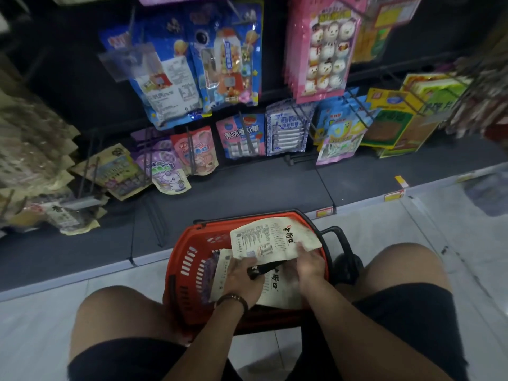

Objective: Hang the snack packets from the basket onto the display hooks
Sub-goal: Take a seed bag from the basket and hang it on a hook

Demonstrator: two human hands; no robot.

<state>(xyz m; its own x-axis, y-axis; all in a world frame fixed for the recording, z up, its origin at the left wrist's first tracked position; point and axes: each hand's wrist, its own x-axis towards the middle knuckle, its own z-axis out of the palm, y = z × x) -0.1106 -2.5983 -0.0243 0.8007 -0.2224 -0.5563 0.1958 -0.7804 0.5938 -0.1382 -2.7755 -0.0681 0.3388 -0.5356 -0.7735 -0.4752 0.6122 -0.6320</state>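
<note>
While the black wire display hooks look crowded, we're over the red slotted plastic basket, white black-lettered snack packet just above it, left hand and right hand pinching its lower edge: any snag could drop it.

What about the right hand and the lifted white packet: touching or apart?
Touching. The head view shows the right hand gripping the lifted white packet at its edge.

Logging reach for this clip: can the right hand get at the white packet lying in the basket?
Probably yes: the right hand sits just above the lower packet in the red basket, nothing between them. But it grips the raised packet, so it would have to let go first.
</note>
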